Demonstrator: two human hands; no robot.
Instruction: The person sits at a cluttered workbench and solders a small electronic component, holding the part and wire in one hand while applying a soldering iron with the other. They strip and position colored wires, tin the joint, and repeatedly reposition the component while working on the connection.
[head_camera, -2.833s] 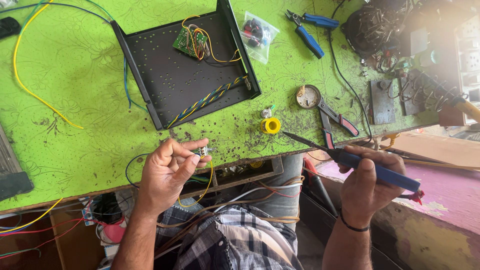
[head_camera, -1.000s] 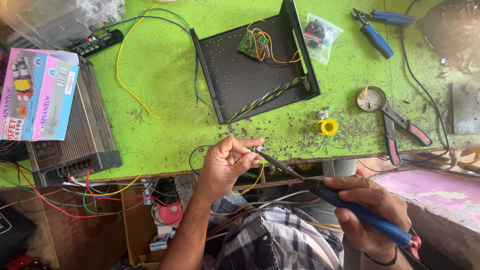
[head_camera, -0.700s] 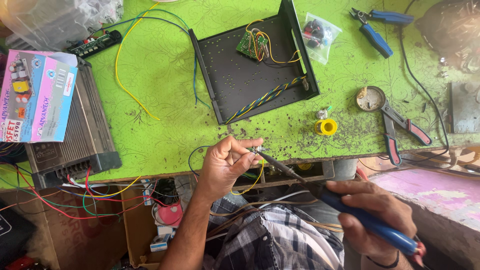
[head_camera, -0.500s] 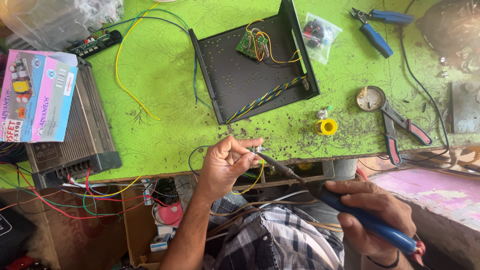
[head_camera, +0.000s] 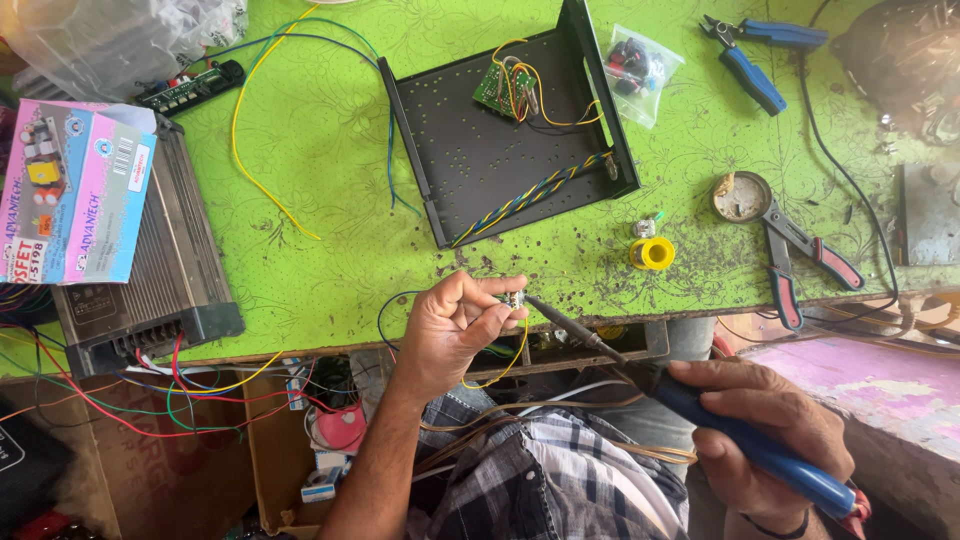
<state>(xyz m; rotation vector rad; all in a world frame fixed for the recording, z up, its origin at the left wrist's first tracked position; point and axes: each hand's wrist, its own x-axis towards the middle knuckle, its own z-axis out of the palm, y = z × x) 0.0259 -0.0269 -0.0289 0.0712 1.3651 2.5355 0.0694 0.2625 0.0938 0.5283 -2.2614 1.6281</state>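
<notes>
My left hand (head_camera: 452, 330) pinches a small electronic component (head_camera: 514, 299) at the front edge of the green table (head_camera: 320, 150), with thin yellow and dark wires hanging from it. My right hand (head_camera: 770, 430) grips the blue handle of a soldering iron (head_camera: 700, 405). The iron's dark tip touches the component between my left fingertips. Both hands sit over my lap, just in front of the table edge.
A black metal chassis tray (head_camera: 480, 160) holds a green circuit board (head_camera: 503, 88) and a twisted wire bundle. A yellow solder spool (head_camera: 652, 252), round tin (head_camera: 741, 196), red-handled pliers (head_camera: 800, 255), blue-handled pliers (head_camera: 755, 55), a finned heatsink unit (head_camera: 150, 260) and a pink box (head_camera: 70, 190) surround it.
The view shifted right since the oldest frame, bringing the heatsink and box in. My right hand brought the iron tip up to the component and has held it there for the last second.
</notes>
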